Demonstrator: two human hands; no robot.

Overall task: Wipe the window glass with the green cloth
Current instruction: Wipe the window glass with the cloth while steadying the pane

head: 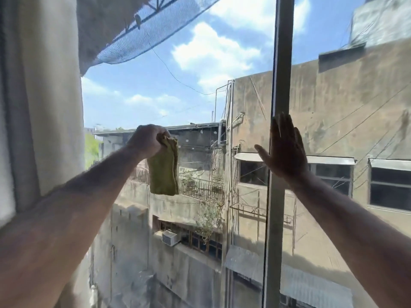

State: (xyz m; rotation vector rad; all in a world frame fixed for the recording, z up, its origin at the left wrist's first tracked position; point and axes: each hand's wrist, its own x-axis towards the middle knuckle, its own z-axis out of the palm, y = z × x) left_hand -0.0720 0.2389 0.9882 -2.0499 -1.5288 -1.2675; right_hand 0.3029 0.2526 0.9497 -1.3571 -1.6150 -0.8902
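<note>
Head view, looking out through a tall window onto weathered concrete buildings point(333, 103) and a blue, cloud-patched sky point(200, 52). Left hand point(148, 141) raised in front of the window glass point(189, 107), fingers curled into a fist around the top edge of the green cloth point(164, 170) — pinched firmly, knuckles toward the camera. Cloth folded lengthwise, hanging straight down below the fist, its lower end loose and free in front of the left pane; whether touching the glass or just off it, cannot tell. Right hand point(287, 152) spread wide and flat, fingers pointing up, thumb angled out to the left — holding nothing, palm laid over the vertical window frame point(281, 63) that splits the view into two panes, fingers reaching onto the right-hand pane. Both forearms bare, stretched forward from the lower corners. Pale curtain point(40, 96) hanging along the left edge, close beside the left forearm. Dark mesh netting point(144, 30) slanting across the upper left outside. Beyond the glass, well below the cloth: a railed balcony point(200, 187), a white air conditioner unit point(170, 237) on a ledge, sagging cables strung between walls.
</note>
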